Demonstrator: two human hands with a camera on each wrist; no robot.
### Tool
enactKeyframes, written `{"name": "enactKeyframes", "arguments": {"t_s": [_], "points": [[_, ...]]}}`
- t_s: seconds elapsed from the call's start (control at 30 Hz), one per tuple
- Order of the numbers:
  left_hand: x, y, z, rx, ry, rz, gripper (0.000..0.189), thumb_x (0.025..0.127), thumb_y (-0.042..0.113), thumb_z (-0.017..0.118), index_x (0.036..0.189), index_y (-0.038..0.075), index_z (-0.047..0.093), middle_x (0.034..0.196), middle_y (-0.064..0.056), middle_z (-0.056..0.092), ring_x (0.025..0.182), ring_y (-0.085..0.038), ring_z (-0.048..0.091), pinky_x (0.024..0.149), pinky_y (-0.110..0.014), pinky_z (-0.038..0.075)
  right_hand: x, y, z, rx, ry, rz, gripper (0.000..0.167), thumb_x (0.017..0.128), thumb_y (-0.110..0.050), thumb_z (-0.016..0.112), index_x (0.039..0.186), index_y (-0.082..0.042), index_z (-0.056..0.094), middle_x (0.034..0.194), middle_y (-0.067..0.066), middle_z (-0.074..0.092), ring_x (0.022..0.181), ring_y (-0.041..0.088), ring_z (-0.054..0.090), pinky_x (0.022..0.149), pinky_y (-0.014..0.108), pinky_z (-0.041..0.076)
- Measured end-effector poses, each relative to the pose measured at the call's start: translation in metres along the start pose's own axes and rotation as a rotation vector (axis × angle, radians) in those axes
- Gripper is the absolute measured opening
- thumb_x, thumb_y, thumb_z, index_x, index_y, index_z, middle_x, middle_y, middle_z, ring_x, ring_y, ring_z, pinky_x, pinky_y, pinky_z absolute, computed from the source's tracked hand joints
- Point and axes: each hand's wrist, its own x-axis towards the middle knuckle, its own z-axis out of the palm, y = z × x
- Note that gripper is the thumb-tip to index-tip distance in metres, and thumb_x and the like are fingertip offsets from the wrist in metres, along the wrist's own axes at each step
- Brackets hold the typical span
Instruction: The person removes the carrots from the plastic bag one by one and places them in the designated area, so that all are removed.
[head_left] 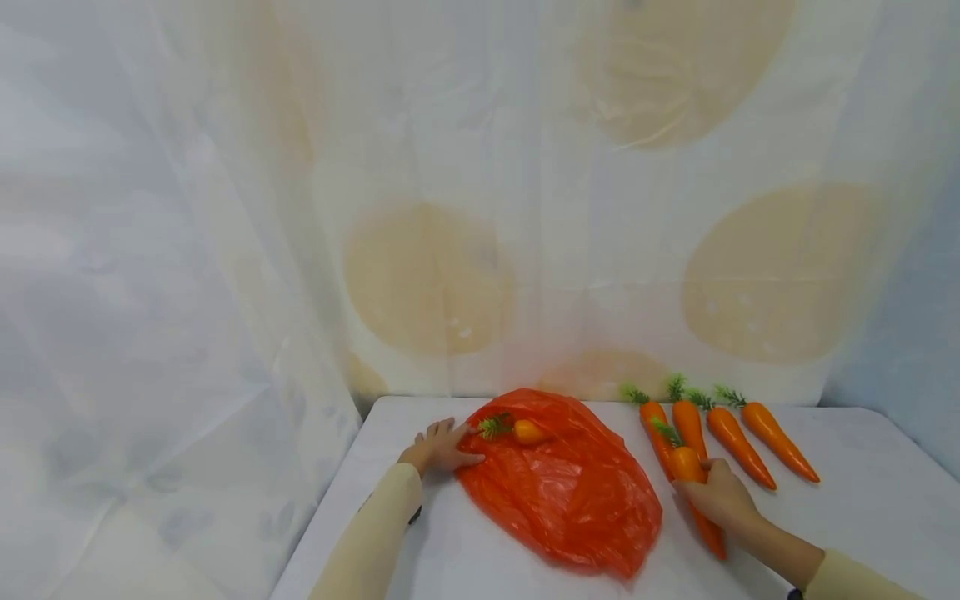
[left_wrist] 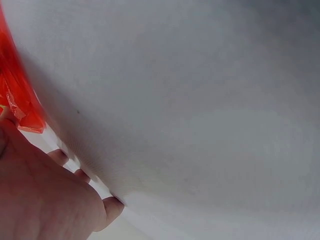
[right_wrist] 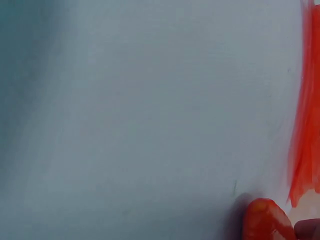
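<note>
A crumpled red plastic bag [head_left: 562, 492] lies on the white table. Inside its mouth, at the upper left, is a carrot [head_left: 529, 432] with its leafy green top showing; the rest is hidden under the plastic. My left hand [head_left: 442, 447] is at the bag's left edge, thumb and forefinger apart and touching the plastic, other fingers stretched out. To the right of the bag, my right hand [head_left: 720, 497] grips a carrot [head_left: 686, 465] near its leafy end, the tip pointing towards me. In the right wrist view only a rounded end of an orange-red carrot [right_wrist: 265, 220] shows.
Several more carrots lie at the back right of the table, among them one at the far right [head_left: 780, 442] and one beside it [head_left: 738, 450]. A patterned white curtain [head_left: 600, 250] hangs behind the table [head_left: 847, 517], and pale sheeting [head_left: 150, 375] hangs at the left.
</note>
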Motion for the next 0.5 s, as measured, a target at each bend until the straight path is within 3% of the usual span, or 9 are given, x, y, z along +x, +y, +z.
{"name": "enactKeyframes", "arguments": {"t_s": [0.3,0.5], "points": [[0.0035,-0.0017,0.0018,0.013,-0.002,0.009,0.074,0.082,0.068,0.064,0.145,0.034,0.046,0.162,-0.013,0.023,0.146,-0.040,0.019,0.115,-0.070,0.015,-0.0039,0.0016,0.0007,0.020,0.011,0.048,0.081,0.089,-0.032,0.068,0.132,0.021,0.026,0.115,0.036,0.046,0.092,0.036,0.052,0.078,0.041,0.057],[0.0042,-0.0013,0.0007,0.017,-0.011,0.015,0.073,0.083,0.068,0.063,0.145,0.034,0.046,0.163,-0.013,0.021,0.147,-0.040,0.018,0.116,-0.069,0.013,-0.0038,0.0010,0.0002,0.021,0.004,0.047,0.083,0.088,-0.033,0.070,0.132,0.021,0.026,0.114,0.035,0.046,0.091,0.035,0.053,0.074,0.038,0.058]]}}
